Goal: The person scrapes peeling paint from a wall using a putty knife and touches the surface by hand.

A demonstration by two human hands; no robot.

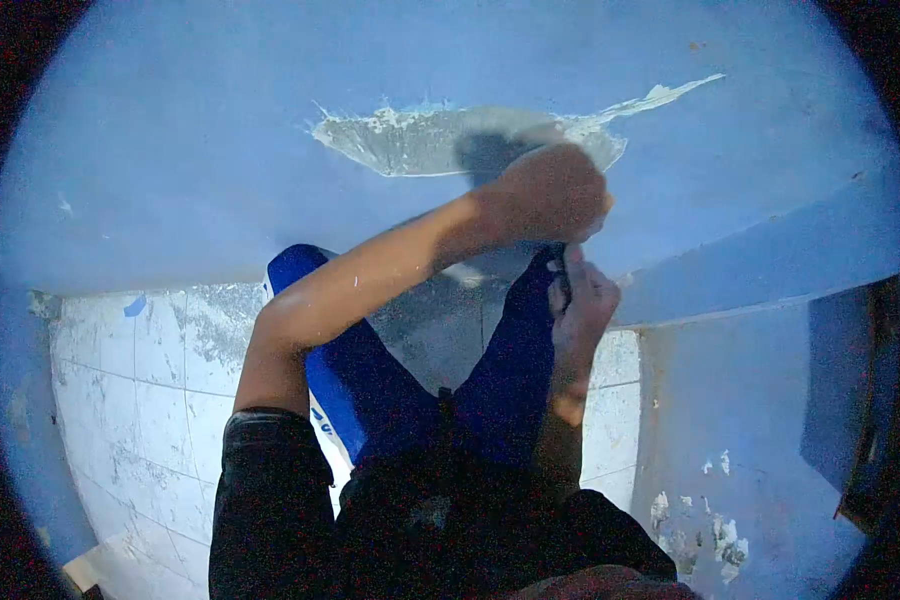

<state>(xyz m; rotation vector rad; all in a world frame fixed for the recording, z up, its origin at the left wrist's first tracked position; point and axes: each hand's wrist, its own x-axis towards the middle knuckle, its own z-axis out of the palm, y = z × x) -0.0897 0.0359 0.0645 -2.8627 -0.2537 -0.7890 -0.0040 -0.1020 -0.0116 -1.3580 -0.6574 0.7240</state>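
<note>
My left hand (558, 192) is closed in a fist in front of the blue wall (220, 150), just below the right part of a bare grey patch (410, 145). Anything inside this fist is hidden. Right below it, my right hand (585, 302) is wrapped round a dark, narrow object (565, 275), which points up toward the left fist. Whether the object touches the left hand is not clear. Ragged whitish edges surround the patch, and a pale strip (660, 97) runs from it up to the right.
My blue-clad legs (370, 385) are bent below the hands, knees near the wall. Pale, stained floor tiles (150, 400) lie at the left. On the right are a wall ledge (770, 250), peeling paint (725, 540) and a dark brown edge (875, 400).
</note>
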